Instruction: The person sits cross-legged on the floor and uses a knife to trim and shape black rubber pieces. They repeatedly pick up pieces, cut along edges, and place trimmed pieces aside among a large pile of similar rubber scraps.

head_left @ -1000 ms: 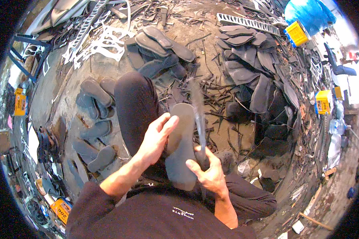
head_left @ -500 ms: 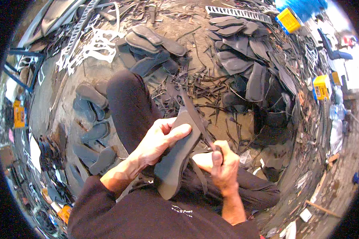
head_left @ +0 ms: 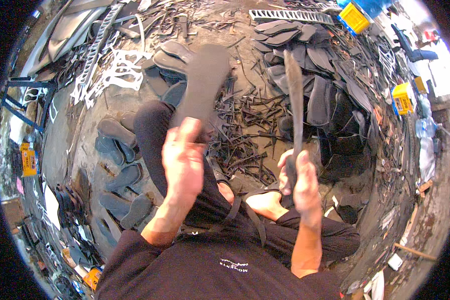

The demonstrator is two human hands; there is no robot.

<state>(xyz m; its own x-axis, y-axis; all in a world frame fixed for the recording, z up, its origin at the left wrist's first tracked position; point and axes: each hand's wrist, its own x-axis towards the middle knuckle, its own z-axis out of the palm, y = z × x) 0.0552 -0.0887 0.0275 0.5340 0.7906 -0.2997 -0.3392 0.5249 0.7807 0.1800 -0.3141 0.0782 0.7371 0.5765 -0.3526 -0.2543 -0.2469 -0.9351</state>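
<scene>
A dark grey shoe sole [head_left: 209, 75], smeared by motion, stretches away from my left hand [head_left: 184, 162]. The fingers of that hand overlap the sole's near end and look closed on it, though blur softens their outline. My right hand [head_left: 302, 182] is wrapped round the dark handle of a long knife [head_left: 296, 95], whose narrow blade points up and away from me. Sole and knife are well apart. Thin dark trimmings [head_left: 250, 145] litter the ground between my knees.
Soles lie stacked beyond my left knee [head_left: 170, 57] and in a larger heap [head_left: 320, 97] at the right. More soles [head_left: 122, 175] lie by my left leg. White cut-out sheets [head_left: 117, 72] and yellow boxes [head_left: 402, 99] stand farther out.
My left hand has swung the sole forward and away from my lap toward the far pile. The knife has parted from the sole's edge, moved right and turned upright.
</scene>
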